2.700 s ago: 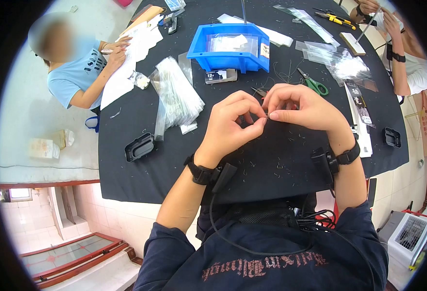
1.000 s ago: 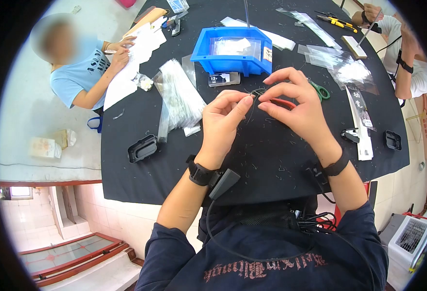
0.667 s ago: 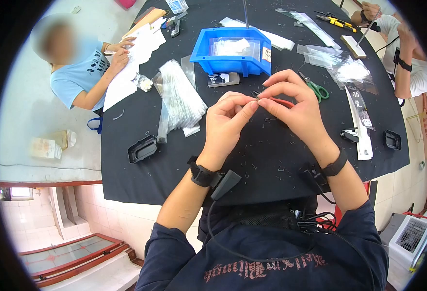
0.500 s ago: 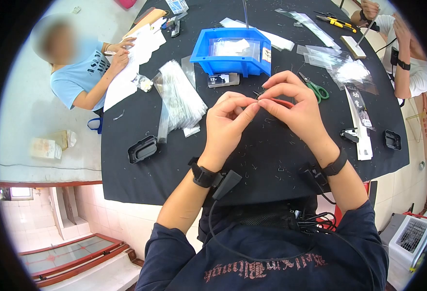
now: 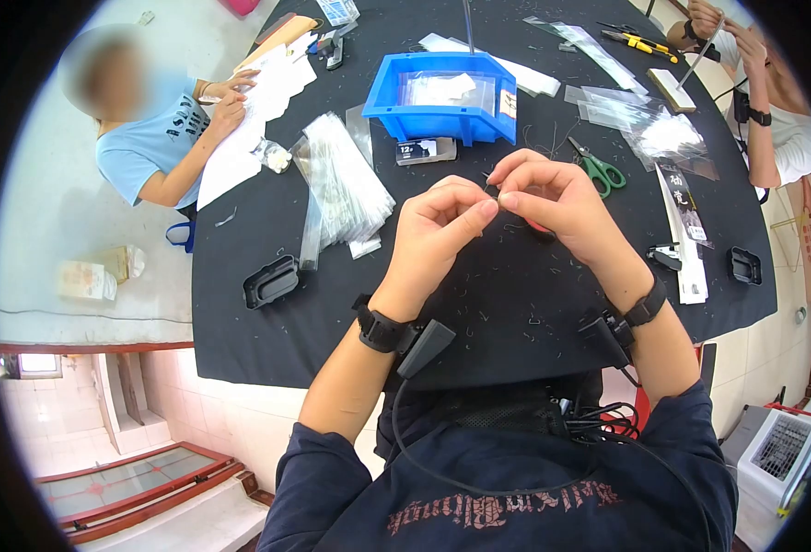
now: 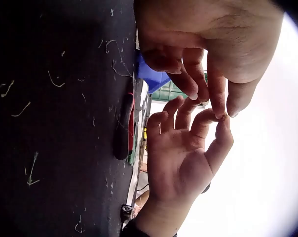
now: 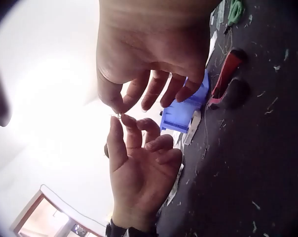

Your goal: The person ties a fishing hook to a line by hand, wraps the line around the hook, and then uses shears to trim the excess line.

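Note:
In the head view my left hand and right hand meet at the fingertips over the black cloth. Each pinches with thumb and forefinger at a tiny, thin, wire-like piece, mostly hidden by the fingertips. The right hand's other fingers are bent and spread apart, holding nothing. Beneath the hands, red-and-black-handled pliers lie on the cloth; the right hand covers most of them in the head view. Green-handled scissors lie just beyond the right hand, near loose thin line.
A blue bin with plastic bags stands ahead, a small box before it. Clear sleeves are stacked at left. Black trays sit at the sides. Small clippings dot the cloth. Two people work at the table's left and right.
One second ago my hands were apart, with thin line hanging from the left fingertips. The right fingers have since come to the left's, and both hands have shifted slightly toward me.

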The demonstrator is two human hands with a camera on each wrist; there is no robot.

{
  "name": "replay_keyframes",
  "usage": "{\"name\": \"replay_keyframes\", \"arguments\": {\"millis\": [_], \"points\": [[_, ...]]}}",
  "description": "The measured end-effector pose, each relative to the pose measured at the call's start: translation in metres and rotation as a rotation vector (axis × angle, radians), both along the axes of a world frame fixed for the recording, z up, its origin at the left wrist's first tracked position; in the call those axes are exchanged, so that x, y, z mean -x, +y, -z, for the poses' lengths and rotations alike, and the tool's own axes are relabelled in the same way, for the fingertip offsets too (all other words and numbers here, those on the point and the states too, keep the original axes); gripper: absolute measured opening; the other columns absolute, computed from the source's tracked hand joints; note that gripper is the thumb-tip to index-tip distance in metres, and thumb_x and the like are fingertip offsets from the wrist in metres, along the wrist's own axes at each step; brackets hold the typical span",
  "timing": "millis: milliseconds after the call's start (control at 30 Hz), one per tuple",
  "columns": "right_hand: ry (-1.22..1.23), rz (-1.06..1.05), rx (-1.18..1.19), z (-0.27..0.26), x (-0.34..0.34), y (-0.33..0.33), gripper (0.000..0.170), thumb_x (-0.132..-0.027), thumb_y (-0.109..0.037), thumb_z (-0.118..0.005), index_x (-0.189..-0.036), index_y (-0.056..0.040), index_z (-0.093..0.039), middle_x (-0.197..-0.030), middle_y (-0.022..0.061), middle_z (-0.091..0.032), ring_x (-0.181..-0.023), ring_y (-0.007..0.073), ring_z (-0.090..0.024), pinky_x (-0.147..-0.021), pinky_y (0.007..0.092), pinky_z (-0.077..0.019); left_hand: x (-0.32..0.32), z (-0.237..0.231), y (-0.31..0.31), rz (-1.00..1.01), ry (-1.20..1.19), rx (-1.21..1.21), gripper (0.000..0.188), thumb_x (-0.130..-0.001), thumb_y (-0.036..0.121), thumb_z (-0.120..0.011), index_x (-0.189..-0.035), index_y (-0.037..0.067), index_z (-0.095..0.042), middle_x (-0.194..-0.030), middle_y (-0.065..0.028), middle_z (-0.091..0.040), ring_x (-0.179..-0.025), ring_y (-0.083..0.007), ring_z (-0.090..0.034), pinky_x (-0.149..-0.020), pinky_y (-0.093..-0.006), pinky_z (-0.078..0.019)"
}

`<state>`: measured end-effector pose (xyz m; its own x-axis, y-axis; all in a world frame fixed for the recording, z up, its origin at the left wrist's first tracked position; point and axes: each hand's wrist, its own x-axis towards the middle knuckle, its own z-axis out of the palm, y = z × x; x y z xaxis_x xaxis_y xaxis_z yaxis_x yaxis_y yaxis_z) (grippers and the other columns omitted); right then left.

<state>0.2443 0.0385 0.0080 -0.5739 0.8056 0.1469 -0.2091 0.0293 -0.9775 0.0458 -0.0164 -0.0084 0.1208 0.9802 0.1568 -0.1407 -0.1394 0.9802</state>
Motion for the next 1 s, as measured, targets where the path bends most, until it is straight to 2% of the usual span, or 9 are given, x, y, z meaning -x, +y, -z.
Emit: {"name": "replay_keyframes", "arguments": {"millis": [133,200,333,533,600,833,933,1000], "points": [[0.004,0.011,-0.036,0.007,0.001,0.002,0.013,-0.089,-0.013,-0.074,-0.092,-0.0004,-0.073,-0.110,0.0044,-0.062,-0.089,0.0072,-0.059,-0.078,0.0216,-0.0494,-0.001,-0.001,0.001,-0.006,-0.016,-0.001,0.007,-0.092,0.008,-0.069,-0.090,0.001,-0.069,-0.096,-0.0015,-0.061,-0.077,-0.0069,-0.055,-0.068,-0.0215,-0.0433],[-0.019,0.023,-0.077,0.007,0.001,0.002,0.013,-0.089,-0.013,-0.074,-0.091,-0.0006,-0.072,-0.109,0.0043,-0.062,-0.089,0.0069,-0.059,-0.078,0.0214,-0.0490,-0.001,0.001,0.002,0.001,0.086,-0.081,0.004,-0.089,0.003,-0.072,-0.091,0.001,-0.069,-0.096,-0.0014,-0.061,-0.080,-0.0064,-0.055,-0.069,-0.0211,-0.0432],[0.021,-0.009,-0.039,0.007,0.002,0.002,0.013,-0.089,-0.014,-0.074,-0.092,-0.0011,-0.071,-0.108,0.0034,-0.062,-0.088,0.0068,-0.059,-0.078,0.0212,-0.0487,-0.002,0.000,0.001,-0.011,0.096,-0.067,0.006,-0.087,0.000,-0.073,-0.092,0.001,-0.069,-0.096,-0.0010,-0.061,-0.081,-0.0057,-0.055,-0.070,-0.0205,-0.0431],[-0.035,0.022,0.082,0.000,0.001,0.003,0.015,-0.088,-0.014,-0.075,-0.096,-0.0019,-0.071,-0.107,0.0017,-0.062,-0.090,0.0072,-0.059,-0.079,0.0215,-0.0480,0.000,0.003,0.001,-0.043,-0.103,0.059,0.008,-0.089,0.007,-0.074,-0.095,0.003,-0.070,-0.098,-0.0004,-0.063,-0.076,-0.0064,-0.055,-0.065,-0.0210,-0.0433],[0.022,0.025,-0.119,0.004,0.002,0.003,0.014,-0.088,-0.014,-0.077,-0.095,-0.0032,-0.072,-0.107,0.0019,-0.062,-0.092,0.0078,-0.058,-0.078,0.0216,-0.0478,0.000,0.003,0.001,-0.061,-0.190,0.113,0.011,-0.090,0.010,-0.074,-0.098,0.005,-0.070,-0.098,0.0000,-0.065,-0.074,-0.0068,-0.055,-0.063,-0.0213,-0.0430],[0.002,0.063,-0.165,0.005,0.004,0.001,0.012,-0.087,-0.014,-0.077,-0.093,-0.0048,-0.074,-0.108,0.0026,-0.060,-0.092,0.0088,-0.058,-0.076,0.0227,-0.0481,-0.002,0.007,0.002,-0.013,-0.161,0.013,0.011,-0.090,0.009,-0.074,-0.100,0.004,-0.070,-0.094,0.0007,-0.063,-0.074,-0.0057,-0.053,-0.063,-0.0204,-0.0406],[-0.071,0.127,-0.253,0.001,0.004,-0.002,0.010,-0.085,-0.013,-0.077,-0.091,-0.0054,-0.074,-0.106,0.0024,-0.061,-0.092,0.0096,-0.059,-0.076,0.0236,-0.0489,-0.003,0.008,0.001,-0.019,-0.178,0.030,0.009,-0.090,0.008,-0.073,-0.098,0.004,-0.071,-0.092,0.0012,-0.062,-0.074,-0.0055,-0.052,-0.063,-0.0205,-0.0395],[-0.154,0.214,-0.429,-0.001,0.005,-0.003,0.008,-0.083,-0.010,-0.077,-0.089,-0.0063,-0.074,-0.104,0.0021,-0.061,-0.091,0.0104,-0.059,-0.076,0.0243,-0.0494,-0.003,0.007,0.001,-0.020,-0.153,0.026,0.007,-0.090,0.007,-0.074,-0.095,0.003,-0.071,-0.090,0.0012,-0.061,-0.074,-0.0055,-0.051,-0.062,-0.0208,-0.0390]]}}
